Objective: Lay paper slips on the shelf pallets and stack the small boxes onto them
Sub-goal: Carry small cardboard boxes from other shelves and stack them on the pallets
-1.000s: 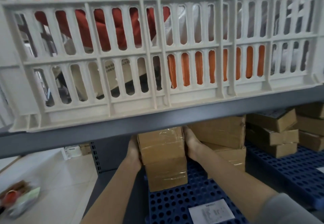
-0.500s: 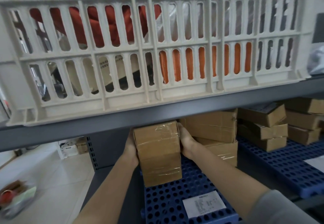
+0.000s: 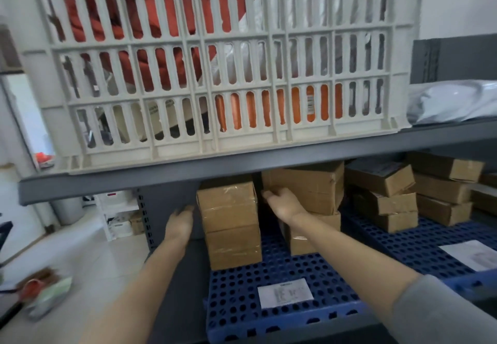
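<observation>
Both hands have come off the two-box stack (image 3: 231, 222) they were clasping a moment ago: the left hand (image 3: 179, 224) now hangs just left of it with fingers loosely spread and holding nothing, and the right hand (image 3: 282, 203) has shifted right, its fingers resting against the front of the neighbouring stack (image 3: 306, 195), open, with no grip visible.

Largest in view, the pale slatted crate (image 3: 215, 69) fills the upper shelf (image 3: 242, 166) and leaves little headroom below. Beneath it, the blue pallet (image 3: 282, 314) carries the released stack at its far left and the second stack just to the right, a dark gap between them. Further right, more boxes (image 3: 382, 195) sit on another pallet (image 3: 419, 247). Smallest, a paper slip (image 3: 285, 293) lies near the pallet's front edge, well clear of the boxes.

The step in hand looks like squaring up the stacks. It would go best by pressing flat-palmed on the lower boxes, so the upper ones do not slide, and by keeping the wrists low under the shelf lip.
</observation>
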`<state>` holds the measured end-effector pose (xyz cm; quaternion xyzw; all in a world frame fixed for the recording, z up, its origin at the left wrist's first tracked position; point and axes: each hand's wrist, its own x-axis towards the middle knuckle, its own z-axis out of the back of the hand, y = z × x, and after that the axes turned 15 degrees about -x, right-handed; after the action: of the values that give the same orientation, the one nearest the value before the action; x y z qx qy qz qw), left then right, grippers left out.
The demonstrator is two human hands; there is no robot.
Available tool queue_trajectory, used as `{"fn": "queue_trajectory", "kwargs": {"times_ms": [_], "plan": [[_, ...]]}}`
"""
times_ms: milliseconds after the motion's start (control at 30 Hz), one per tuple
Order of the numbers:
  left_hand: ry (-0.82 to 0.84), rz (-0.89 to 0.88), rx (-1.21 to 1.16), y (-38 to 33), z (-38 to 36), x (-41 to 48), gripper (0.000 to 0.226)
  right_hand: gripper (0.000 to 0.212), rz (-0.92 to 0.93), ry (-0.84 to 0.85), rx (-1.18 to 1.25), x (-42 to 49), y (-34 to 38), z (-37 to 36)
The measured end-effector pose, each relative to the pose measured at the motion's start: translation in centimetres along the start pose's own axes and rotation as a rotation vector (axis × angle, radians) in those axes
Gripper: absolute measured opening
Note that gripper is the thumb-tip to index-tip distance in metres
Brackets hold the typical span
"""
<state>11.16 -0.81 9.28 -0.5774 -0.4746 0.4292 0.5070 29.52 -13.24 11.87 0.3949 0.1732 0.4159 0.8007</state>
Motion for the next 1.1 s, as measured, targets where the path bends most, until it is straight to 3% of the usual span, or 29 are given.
{"fn": "queue_trajectory", "kwargs": {"times_ms": [200, 333, 500, 667, 933, 1100], "plan": [[-0.088, -0.167, 0.359, -1.2, 0.5, -5.3, 0.040, 0.046, 0.257, 0.010, -0.308, -2.9, 0.3, 3.1], [-0.078, -0.224, 0.407, -1.1, -1.2, -9.7, 0.040, 0.045, 0.380, -0.025, -0.451, -5.3, -1.5, 5.4], [-0.025, -0.203, 0.423, -1.4, -5.8, -14.2, 0.042, 0.043, 0.540, -0.177, -0.816, -7.8, -4.8, 10.1], [0.099, -0.255, 0.438, -2.2, -12.3, -16.7, 0.028, 0.042, 0.520, -0.283, -0.966, -8.5, -7.6, 16.2], [0.290, -0.352, 0.547, -3.4, -19.8, -16.3, 0.060, 0.040, 0.346, -0.365, -0.776, -6.5, -11.5, 21.1], [0.347, -0.391, 0.558, -3.1, -21.6, -14.1, 0.063, 0.041, 0.303, -0.333, -0.783, -4.8, -11.9, 21.0]]}}
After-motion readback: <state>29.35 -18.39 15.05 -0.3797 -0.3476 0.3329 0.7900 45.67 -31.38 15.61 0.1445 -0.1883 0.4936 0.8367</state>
